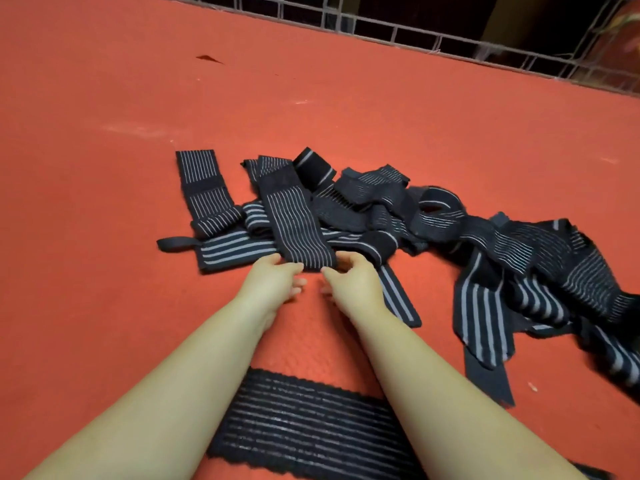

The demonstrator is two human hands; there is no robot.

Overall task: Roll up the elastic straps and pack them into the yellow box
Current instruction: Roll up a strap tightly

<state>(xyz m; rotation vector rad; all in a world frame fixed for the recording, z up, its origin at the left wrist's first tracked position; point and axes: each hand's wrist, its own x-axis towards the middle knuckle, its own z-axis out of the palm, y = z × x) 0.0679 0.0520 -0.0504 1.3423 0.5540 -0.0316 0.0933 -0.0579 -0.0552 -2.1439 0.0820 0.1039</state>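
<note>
A heap of black elastic straps with grey stripes [398, 209] lies on the red mat [104, 168], spreading toward the right edge. One thin-striped strap [294, 220] runs from the heap toward me. My left hand [273, 275] and my right hand [349, 275] both pinch its near end, left corner and right corner. Another wide black strap [304, 427] lies flat across the mat between my forearms, close to me. No yellow box is in view.
A white wire grid fence [433, 36] borders the far edge of the mat, with darkness behind it. A small dark scrap [207, 58] lies at the far left. Bare red mat stretches to the left and beyond the heap.
</note>
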